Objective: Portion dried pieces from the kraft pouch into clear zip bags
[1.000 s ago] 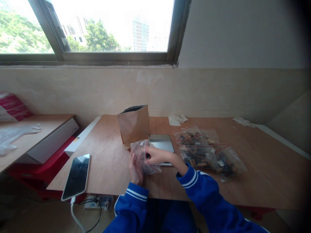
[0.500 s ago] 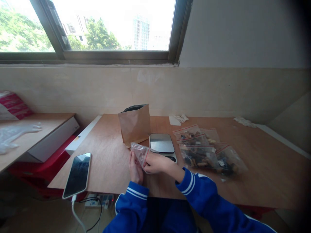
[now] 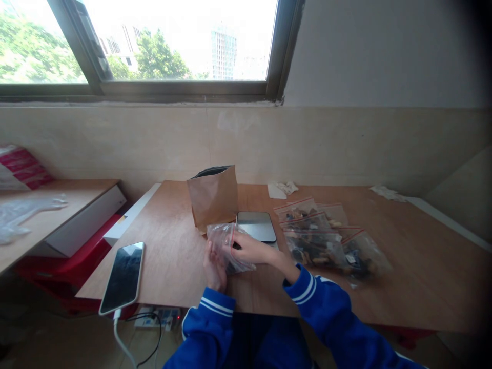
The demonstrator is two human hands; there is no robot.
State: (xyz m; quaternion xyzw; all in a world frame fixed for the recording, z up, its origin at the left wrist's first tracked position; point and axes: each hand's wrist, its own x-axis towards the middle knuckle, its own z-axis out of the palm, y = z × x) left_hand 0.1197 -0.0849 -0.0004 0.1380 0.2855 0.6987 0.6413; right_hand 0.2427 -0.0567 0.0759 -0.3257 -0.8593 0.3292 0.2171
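Note:
Near the table's front edge my left hand is closed around a clear plastic zip bag with a red seal line, tilted with its mouth to the right. At that mouth is my right hand, its fingers pinched together around a small dark piece whose kind I cannot make out. Just behind the hands lies a kitchen scale with a silver plate; my right hand covers its front part. An upright brown paper bag stands open behind the zip bag.
Several filled zip bags with dark and tan pieces lie to the right. A phone on a white cable sits at the left edge. Crumpled tissue lies at the back. Another table stands at the left.
My right hand has shifted slightly up and right at the bag's mouth. The zip bag is spread wider and hangs lower. A dark piece now shows at my right fingers.

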